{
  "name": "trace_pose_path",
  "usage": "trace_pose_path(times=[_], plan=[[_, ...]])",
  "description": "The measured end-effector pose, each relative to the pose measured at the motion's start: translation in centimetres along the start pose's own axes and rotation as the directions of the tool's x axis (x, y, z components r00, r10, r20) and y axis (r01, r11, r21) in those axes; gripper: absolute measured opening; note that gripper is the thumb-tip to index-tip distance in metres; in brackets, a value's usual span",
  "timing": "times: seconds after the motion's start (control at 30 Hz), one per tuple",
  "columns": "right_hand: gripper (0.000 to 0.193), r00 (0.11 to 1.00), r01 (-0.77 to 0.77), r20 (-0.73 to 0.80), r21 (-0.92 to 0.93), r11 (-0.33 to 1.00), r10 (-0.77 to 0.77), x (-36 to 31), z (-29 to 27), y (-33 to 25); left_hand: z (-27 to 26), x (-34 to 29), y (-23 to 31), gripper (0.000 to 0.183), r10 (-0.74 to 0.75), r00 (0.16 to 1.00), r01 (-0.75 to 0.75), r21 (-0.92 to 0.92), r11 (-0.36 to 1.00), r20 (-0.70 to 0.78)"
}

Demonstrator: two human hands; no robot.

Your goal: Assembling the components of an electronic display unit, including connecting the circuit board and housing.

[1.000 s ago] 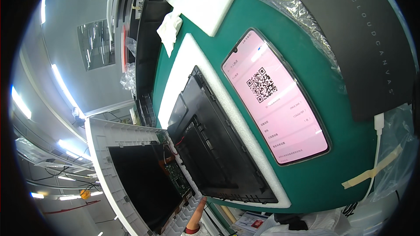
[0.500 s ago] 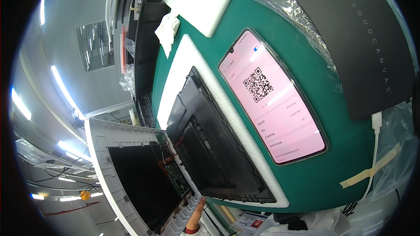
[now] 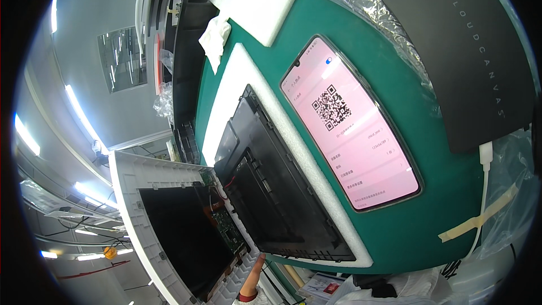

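Note:
Low in the picture, left of the middle, one stretched finger of what seems to be my left hand (image 3: 252,280) shows; the rest is hidden. Its tip is at the near corner of a black plastic back cover (image 3: 299,203). The cover lies on white foam (image 3: 293,147), clips along its edge. Beside it a white housing (image 3: 129,192) holds a black screen panel (image 3: 180,237) and a green circuit board (image 3: 227,230), with thin wires toward the cover. A lit smartphone (image 3: 361,147) with a pink screen and a square code lies right of the foam. My right hand is out of view.
A dark box-like device (image 3: 468,62) with a white cable (image 3: 483,203) stands at the right on the green mat (image 3: 418,231). Tape (image 3: 480,214) crosses the cable. Clear plastic wrap (image 3: 367,0), another foam sheet (image 3: 259,0) and a white cloth (image 3: 215,39) lie farther off.

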State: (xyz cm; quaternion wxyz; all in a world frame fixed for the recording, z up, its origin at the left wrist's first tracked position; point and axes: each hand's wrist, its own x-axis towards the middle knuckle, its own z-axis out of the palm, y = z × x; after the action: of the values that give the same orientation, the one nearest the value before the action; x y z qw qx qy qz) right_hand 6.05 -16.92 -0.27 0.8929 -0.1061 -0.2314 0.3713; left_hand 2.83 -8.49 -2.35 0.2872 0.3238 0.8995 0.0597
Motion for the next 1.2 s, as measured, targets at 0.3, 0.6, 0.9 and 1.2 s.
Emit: trace_pose_path(times=[0.3,0.6,0.9,1.2], plan=[[0.050,0.866,-0.326,0.345,-0.162,0.931,0.363,10.8,-8.8,-4.3,-0.4,-0.3,0.2,0.037,0.053,0.999,-0.053,-0.025,0.998,-0.013],[0.050,0.883,-0.291,0.316,-0.208,0.934,0.346,11.1,-8.6,-4.3,-0.8,0.1,-0.3,0.048,-0.041,0.999,0.043,0.075,0.996,-0.020],[0.050,0.881,-0.288,0.305,-0.256,0.923,0.360,10.8,-8.5,-4.6,-1.0,0.3,-0.7,0.050,-0.029,1.000,0.030,0.088,0.996,-0.006],[0.050,0.848,-0.335,0.362,-0.201,0.920,0.388,10.8,-9.2,-4.7,-0.8,0.1,-0.6,0.042,0.064,0.998,-0.064,-0.003,0.998,-0.004]])
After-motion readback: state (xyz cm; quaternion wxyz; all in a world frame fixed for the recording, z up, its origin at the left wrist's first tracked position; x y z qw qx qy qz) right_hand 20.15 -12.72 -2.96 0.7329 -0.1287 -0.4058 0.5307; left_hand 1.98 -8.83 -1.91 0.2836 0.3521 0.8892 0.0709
